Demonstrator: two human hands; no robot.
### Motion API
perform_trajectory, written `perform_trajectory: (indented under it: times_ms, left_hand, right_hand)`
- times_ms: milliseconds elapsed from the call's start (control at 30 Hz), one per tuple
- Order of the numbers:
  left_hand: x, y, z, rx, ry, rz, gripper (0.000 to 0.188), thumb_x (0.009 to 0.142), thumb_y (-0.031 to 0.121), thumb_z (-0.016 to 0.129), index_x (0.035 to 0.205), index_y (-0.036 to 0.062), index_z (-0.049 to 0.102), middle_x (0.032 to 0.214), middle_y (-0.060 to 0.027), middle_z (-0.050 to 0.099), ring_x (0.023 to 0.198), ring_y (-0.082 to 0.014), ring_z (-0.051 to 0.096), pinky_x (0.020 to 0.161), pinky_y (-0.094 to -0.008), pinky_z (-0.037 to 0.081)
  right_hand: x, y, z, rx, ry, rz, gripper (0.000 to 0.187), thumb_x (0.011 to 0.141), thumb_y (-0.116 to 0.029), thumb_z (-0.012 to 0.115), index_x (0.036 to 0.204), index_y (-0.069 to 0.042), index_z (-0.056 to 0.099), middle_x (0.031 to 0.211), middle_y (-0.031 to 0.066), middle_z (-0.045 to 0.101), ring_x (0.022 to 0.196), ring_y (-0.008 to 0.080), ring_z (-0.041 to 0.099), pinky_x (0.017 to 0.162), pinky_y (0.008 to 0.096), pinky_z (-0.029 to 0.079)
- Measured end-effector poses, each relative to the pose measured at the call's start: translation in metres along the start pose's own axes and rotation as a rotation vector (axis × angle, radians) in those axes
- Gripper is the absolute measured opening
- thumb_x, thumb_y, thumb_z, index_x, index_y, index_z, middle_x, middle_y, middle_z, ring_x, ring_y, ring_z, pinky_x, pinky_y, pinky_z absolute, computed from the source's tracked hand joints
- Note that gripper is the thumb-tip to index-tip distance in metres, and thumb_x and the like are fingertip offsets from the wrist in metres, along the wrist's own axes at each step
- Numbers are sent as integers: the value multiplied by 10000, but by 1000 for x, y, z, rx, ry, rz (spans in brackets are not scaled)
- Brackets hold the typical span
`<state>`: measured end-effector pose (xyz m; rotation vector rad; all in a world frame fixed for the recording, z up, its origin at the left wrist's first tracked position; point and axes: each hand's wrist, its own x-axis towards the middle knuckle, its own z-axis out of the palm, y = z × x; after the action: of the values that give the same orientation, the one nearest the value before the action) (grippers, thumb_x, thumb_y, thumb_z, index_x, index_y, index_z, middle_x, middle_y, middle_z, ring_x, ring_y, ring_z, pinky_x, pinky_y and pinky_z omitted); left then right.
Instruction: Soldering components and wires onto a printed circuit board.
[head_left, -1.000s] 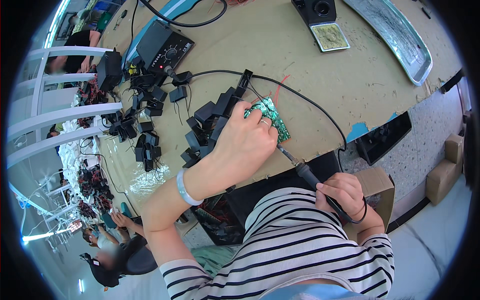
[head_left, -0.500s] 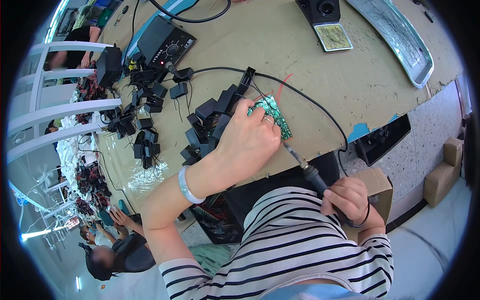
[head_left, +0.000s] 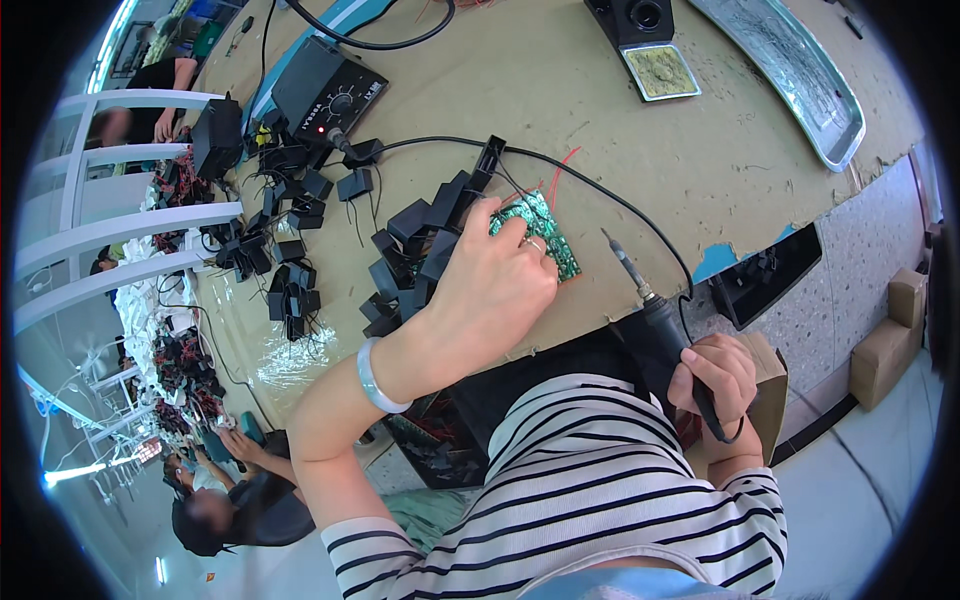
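Note:
My left hand (head_left: 500,270) is closed over the left part of a green circuit board (head_left: 545,232) at the table's near edge. Its fingers are curled onto the board, and their tips are partly hidden. Thin red wires (head_left: 560,178) stick out past the board's far side. In my right hand (head_left: 715,378) is a soldering iron (head_left: 660,315), gripped by its black handle. The iron's tip points up and left, a short way right of the board and apart from it. Several black box-shaped cases with leads (head_left: 408,222) are heaped just left of my left hand.
A black soldering station (head_left: 325,90) stands at the far left, its cable (head_left: 600,180) arching over the table. More black cases (head_left: 290,285) lie left. Far right are an iron stand with sponge tray (head_left: 660,73) and a metal tray (head_left: 800,90). A black bin (head_left: 765,280) sits below the table edge.
My right hand has drawn back to the right, taking the soldering iron's tip away from the board's near corner. My left hand and the board have stayed in place.

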<state>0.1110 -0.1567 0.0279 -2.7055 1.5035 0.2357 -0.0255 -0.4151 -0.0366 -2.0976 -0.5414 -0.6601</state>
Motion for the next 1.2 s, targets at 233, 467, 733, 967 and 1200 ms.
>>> perform_trajectory:
  times_ms: [233,467,733,967,1200]
  left_hand:
    - [-3,2,-1,59,58,-14,29,728,71,650,744,60,671,794,-59,624,898,-236,598,1096,-520,381]
    - [-49,-1,-21,-163,483,-304,174,814,116,731,978,67,699,954,-69,641,962,-270,612,1003,-476,464]
    - [-256,-60,70,-102,960,-1250,232,902,19,660,1132,-3,639,1100,-138,641,932,-244,637,828,-340,516]
    - [-257,-36,99,-156,637,-1167,227,863,55,753,1063,2,661,1020,-125,625,881,-273,613,781,-335,504]
    - [-214,-23,62,-51,918,-1044,89,867,25,759,911,-12,691,985,-99,645,874,-209,635,763,-337,509]
  right_hand:
    - [2,-1,3,-11,34,5,303,734,60,711,1017,-12,629,734,70,622,571,218,622,537,317,524]
    - [-10,-4,-5,-111,36,56,209,829,27,677,1024,-14,614,763,117,617,616,289,618,593,387,528]
    - [1,8,3,5,8,-34,176,856,72,604,1029,39,600,690,154,595,543,287,581,525,372,498]
    - [17,0,19,-2,-13,-112,163,848,65,615,1010,52,600,699,162,601,543,290,589,520,364,504]
    - [12,-9,11,-54,14,-72,154,855,53,620,1005,36,590,709,147,601,552,285,596,526,368,522]
